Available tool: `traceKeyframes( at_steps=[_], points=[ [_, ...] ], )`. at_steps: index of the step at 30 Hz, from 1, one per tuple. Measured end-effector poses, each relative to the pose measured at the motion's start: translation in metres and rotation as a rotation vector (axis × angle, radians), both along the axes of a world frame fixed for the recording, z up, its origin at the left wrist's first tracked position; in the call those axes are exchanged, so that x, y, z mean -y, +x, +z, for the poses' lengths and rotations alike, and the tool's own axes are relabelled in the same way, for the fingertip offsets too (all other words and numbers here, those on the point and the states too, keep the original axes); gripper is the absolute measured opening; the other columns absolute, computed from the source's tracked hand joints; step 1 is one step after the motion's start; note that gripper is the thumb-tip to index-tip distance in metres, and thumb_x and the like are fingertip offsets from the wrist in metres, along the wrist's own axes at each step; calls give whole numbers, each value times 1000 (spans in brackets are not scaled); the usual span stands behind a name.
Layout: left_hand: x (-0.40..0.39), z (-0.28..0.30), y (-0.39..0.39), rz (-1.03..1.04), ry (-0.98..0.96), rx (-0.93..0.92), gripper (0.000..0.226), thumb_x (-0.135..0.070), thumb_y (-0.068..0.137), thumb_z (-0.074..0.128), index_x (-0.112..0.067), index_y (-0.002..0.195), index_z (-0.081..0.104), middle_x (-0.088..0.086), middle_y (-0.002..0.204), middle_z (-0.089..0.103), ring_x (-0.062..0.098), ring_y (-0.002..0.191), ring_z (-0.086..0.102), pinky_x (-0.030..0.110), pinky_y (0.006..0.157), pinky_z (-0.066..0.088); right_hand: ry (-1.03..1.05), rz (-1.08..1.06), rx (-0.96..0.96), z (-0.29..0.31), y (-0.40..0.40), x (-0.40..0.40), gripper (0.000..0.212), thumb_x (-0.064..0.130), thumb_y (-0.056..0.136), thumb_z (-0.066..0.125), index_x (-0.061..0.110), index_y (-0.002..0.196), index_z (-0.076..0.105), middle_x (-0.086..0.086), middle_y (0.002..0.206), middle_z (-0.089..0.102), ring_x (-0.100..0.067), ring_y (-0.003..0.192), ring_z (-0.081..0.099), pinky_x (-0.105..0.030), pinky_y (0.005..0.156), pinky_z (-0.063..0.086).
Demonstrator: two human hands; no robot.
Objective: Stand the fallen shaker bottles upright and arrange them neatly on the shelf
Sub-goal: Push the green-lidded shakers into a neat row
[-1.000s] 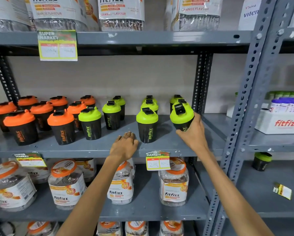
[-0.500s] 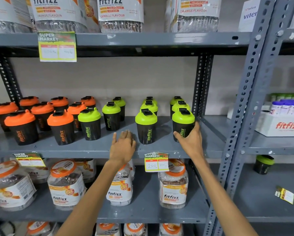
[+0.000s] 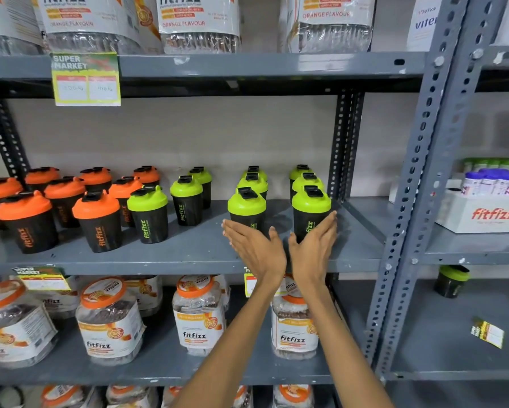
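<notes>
Black shaker bottles stand upright on the grey middle shelf (image 3: 188, 254): several with orange lids (image 3: 97, 219) at the left and several with green lids in rows toward the right. My left hand (image 3: 256, 248) is flat and open in front of the front green-lidded shaker (image 3: 246, 207) of the middle row. My right hand (image 3: 313, 245) is open too, its fingers resting along the right side of the front shaker (image 3: 310, 209) of the rightmost row. Neither hand grips anything.
A perforated grey upright (image 3: 424, 184) bounds the shelf on the right, a darker rear post (image 3: 344, 142) behind it. Large fitfizz jars (image 3: 108, 322) fill the shelf below, with more above. On the neighbouring rack sit a white fitfizz box (image 3: 483, 213) and one green-lidded shaker (image 3: 450, 281).
My right hand set the tilted rightmost shaker upright and let go of it. My left hand moved right from the shelf edge. Both now lie open in front of the two front green shakers.
</notes>
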State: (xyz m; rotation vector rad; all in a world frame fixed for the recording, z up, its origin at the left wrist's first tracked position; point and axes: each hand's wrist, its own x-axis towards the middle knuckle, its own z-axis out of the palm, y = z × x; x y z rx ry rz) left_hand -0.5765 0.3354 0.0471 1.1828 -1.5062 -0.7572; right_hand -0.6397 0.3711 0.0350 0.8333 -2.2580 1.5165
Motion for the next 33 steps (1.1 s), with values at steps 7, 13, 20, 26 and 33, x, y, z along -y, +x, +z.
traceKeyframes(
  at_steps=[7,13,20,26,33],
  points=[
    [13,4,-13,76,87,-41,102,-16,86,74,5,154,1,22,164,13,34,154,12,43,126,17,34,-27,56,6,-5,10,103,20,82,75,-6,151,3,-27,150,34,-38,137,40,-44,107,43],
    [20,6,-10,99,85,-71,87,-9,86,71,6,151,16,24,155,32,37,146,30,45,120,30,-6,4,74,7,-12,8,97,14,79,77,-6,149,14,-26,141,41,-40,129,46,-45,102,46],
    [18,6,-9,24,50,-47,78,-12,88,70,4,148,22,22,148,39,38,139,39,52,109,42,-55,55,66,10,-28,-8,95,13,78,78,-3,149,17,-25,141,41,-41,129,46,-49,103,46],
    [13,8,-8,-2,22,-51,75,-11,88,70,3,146,25,21,147,39,38,139,39,52,109,42,-56,91,57,10,-31,-16,90,13,78,79,-1,147,22,-22,140,43,-39,129,47,-47,103,47],
    [8,5,-2,-13,42,-74,73,-6,87,70,5,144,28,22,143,42,38,136,41,48,111,41,-23,99,69,2,-27,-14,93,14,78,79,-2,149,19,-24,140,42,-39,131,44,-48,104,45]
  ],
)
